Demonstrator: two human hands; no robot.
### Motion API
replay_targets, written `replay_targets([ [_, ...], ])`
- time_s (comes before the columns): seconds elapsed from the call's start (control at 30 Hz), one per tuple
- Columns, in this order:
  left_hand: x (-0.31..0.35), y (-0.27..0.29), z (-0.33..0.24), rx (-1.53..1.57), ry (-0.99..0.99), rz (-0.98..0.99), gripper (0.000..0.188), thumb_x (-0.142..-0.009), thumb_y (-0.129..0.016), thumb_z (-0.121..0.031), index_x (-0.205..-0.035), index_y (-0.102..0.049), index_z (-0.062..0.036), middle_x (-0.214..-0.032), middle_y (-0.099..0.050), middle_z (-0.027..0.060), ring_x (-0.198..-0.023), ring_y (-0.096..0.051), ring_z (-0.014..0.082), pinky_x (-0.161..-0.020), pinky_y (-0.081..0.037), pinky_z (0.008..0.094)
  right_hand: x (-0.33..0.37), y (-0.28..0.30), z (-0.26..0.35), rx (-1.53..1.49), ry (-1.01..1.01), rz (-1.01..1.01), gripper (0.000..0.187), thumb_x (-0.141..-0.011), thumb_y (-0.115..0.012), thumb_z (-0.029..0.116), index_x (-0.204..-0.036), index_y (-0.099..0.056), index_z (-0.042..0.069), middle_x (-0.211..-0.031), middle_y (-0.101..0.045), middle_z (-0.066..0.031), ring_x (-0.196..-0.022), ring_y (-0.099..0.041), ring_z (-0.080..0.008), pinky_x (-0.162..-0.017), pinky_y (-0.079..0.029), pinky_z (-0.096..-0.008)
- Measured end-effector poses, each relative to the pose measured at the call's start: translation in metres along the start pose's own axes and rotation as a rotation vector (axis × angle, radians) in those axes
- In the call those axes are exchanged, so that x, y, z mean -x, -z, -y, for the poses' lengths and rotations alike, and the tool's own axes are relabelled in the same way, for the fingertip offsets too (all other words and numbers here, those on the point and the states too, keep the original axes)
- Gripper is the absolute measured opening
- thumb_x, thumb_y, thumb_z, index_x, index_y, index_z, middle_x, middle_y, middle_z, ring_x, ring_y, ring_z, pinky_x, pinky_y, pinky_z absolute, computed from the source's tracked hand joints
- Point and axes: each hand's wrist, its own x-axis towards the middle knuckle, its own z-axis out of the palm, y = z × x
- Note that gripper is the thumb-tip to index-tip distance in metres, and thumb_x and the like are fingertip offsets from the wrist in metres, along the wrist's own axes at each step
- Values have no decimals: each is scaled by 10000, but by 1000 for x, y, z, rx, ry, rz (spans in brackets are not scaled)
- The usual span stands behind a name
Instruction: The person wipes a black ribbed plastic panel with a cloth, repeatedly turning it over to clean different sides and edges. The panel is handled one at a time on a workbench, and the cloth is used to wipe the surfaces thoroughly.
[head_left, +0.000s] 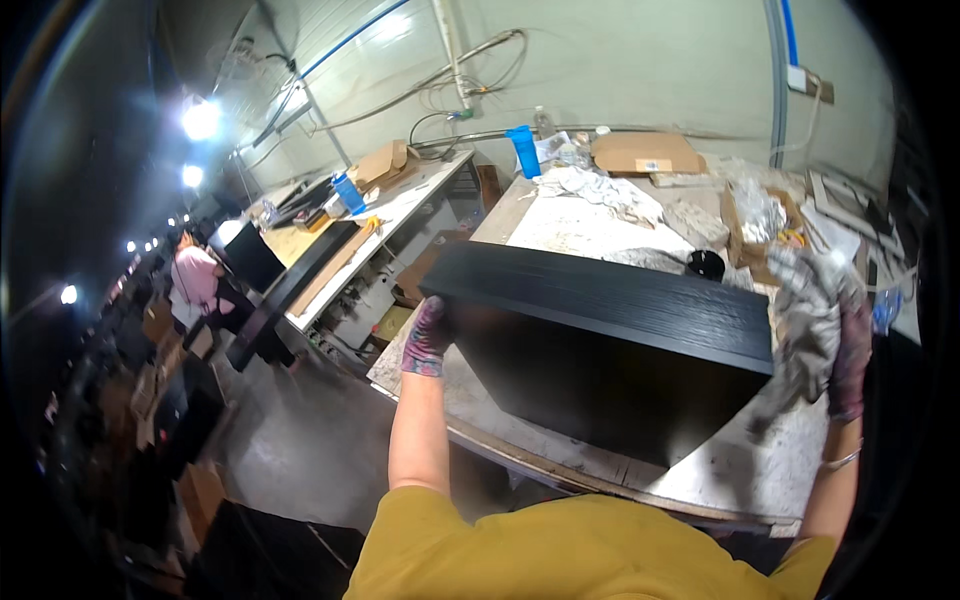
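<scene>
A large black wooden box-like piece (600,300) with visible grain along its upper side stands tilted on the white work table. My left hand (428,338), in a patterned pink-grey glove, grips its left end, with the thumb up along the edge. Just off the right end, my right hand (852,350) is closed on a stained grey-white rag (803,315), which hangs down and is blurred at its lower end. The fingers of that hand are partly hidden by the cloth. Behind the box stands a small black-stained cup (706,265).
On the white table (790,470) lie crumpled white cloths (600,192), a cardboard piece (648,153) and an open carton (765,225) of plastic. A blue cup (523,152) stands at the back. Leftward, a second bench (425,185) holds a blue bottle (348,194); a person (200,275) works beyond.
</scene>
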Motion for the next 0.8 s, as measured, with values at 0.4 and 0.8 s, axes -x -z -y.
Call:
replay_targets([
  [0.4,8,-37,-23,-256,-142,45,983,-808,-721,-517,-1507,-236,-23,-1428,-423,111,-1335,-364,212,-1105,-298,343,0,-346,125,848,648,1326,305,-872,-638,245,-1114,-560,78,-999,-562,-134,-876,-596,-327,-719,-482,-429],
  [0.8,3,-46,-43,77,-122,-45,626,-743,-799,-63,-1282,-487,-3,-1213,-574,87,-1168,-516,202,-1051,-414,365,1,-422,92,763,727,1213,193,-908,-575,205,-1046,-552,71,-904,-561,-147,-824,-592,-352,-697,-490,-421],
])
